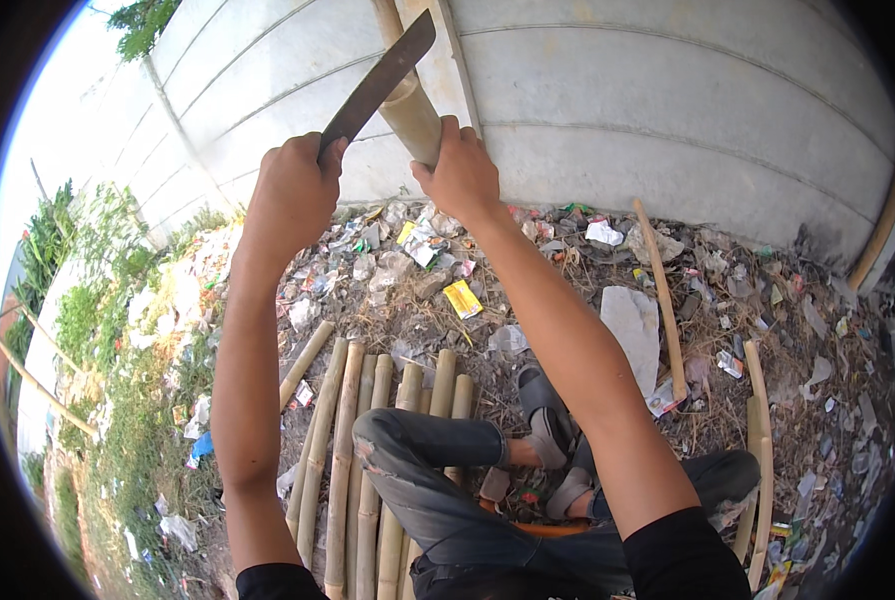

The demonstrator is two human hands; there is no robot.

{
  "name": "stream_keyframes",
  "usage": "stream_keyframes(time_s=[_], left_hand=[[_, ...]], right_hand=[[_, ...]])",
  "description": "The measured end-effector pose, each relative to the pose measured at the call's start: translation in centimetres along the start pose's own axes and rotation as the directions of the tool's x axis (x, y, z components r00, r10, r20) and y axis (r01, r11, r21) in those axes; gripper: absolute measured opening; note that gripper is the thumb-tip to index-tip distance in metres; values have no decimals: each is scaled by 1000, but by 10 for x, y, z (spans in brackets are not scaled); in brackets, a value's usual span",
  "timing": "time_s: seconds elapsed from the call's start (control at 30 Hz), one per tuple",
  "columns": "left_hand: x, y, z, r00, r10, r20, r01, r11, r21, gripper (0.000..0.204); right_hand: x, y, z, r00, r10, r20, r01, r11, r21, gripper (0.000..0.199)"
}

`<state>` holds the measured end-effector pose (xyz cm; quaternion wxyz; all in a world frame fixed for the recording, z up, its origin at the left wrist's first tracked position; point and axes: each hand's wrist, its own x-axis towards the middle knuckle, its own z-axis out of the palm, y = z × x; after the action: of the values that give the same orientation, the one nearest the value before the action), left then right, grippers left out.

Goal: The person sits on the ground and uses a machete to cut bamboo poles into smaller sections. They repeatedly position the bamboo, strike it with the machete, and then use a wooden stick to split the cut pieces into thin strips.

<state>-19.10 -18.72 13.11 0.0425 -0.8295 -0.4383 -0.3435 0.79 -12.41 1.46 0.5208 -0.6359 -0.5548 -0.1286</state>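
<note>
My left hand (293, 188) is wrapped round the handle of a machete (379, 82), whose dark blade slants up and to the right. The blade's upper part crosses in front of a pale bamboo pole (414, 124); whether it touches the pole I cannot tell. My right hand (464, 172) grips this pole near its lower end. Upward, the pole runs past the blade and out of the top of the view. The machete's handle is mostly hidden in my left fist.
Several cut bamboo poles (344, 440) lie beside my bent leg (417, 480). A grey panel wall (647, 90) stands ahead. Litter and dry grass cover the ground, with a flat grey slab (629, 330) and split bamboo strips (661, 300) at right. Green plants (87, 320) grow at left.
</note>
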Motion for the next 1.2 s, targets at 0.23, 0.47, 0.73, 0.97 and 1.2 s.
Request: stream_keyframes(time_s=[0.23, 0.47, 0.73, 0.97, 1.2], left_hand=[[-6, 5, -7, 1000, 28, 3, -29, 999, 20, 44], [3, 2, -3, 999, 34, 12, -34, 999, 14, 45], [9, 3, 4, 999, 50, 12, -50, 999, 0, 46], [11, -31, 3, 985, 172, -28, -169, 982, 86, 45], [31, -52, 11, 994, 111, -19, -107, 985, 137, 43]], right_hand=[[4, 8, -2, 1000, -11, -17, 11, 1000, -1, 63], [9, 13, -7, 1000, 2, -14, -2, 1000, -2, 63], [11, 18, -12, 1000, 15, -14, -15, 1000, 13, 62], [-32, 94, -5, 966, -41, 257, -22, 971, 237, 88], [-274, 403, -87, 570, 819, 61, -793, 568, -218, 65]])
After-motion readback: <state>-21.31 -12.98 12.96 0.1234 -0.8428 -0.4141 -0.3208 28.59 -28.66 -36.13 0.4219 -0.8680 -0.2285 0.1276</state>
